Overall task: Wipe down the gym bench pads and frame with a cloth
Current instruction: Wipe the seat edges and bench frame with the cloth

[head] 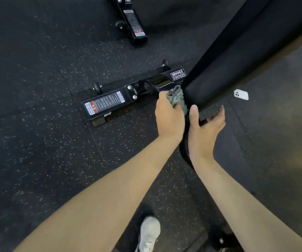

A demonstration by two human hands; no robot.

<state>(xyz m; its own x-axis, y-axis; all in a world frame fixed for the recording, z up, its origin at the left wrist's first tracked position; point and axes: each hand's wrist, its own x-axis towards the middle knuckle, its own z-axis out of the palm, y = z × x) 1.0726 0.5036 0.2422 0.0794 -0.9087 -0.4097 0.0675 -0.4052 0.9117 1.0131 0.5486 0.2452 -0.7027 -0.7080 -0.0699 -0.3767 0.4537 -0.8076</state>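
Gripping a bunched-up teal-grey fuzzy cloth [178, 99], the left hand [168, 115] has its fingers clenched round it and holds it against the near end of the long black padded vinyl bench pad [237, 57]. That pad is smooth and matte with a rounded corner, and it runs off toward the upper right. The cloth looks like shaggy microfibre, with a darker speckled patch on top.

The right hand [207, 127] sits just below the pad's near end, palm up, fingers loose and mostly straight, holding nothing. Its thumb is right by the pad's edge, but I can't tell if it actually touches.

Left of the pad's end, the glossy black steel frame foot [128, 95] lies flat and boxy, with bolts, a small black roller wheel [97, 87], a white-lettered HAMMER STRENGTH badge [178, 74] and a red-and-white warning sticker [104, 104]. Underneath is black rubber flooring with white flecks [37, 142].

Just right of the pad's end a white phone [241, 94] lies on the floor. Well below the pad there's a grey knit sneaker [149, 233], and up-left of it a second black steel frame [133, 22].
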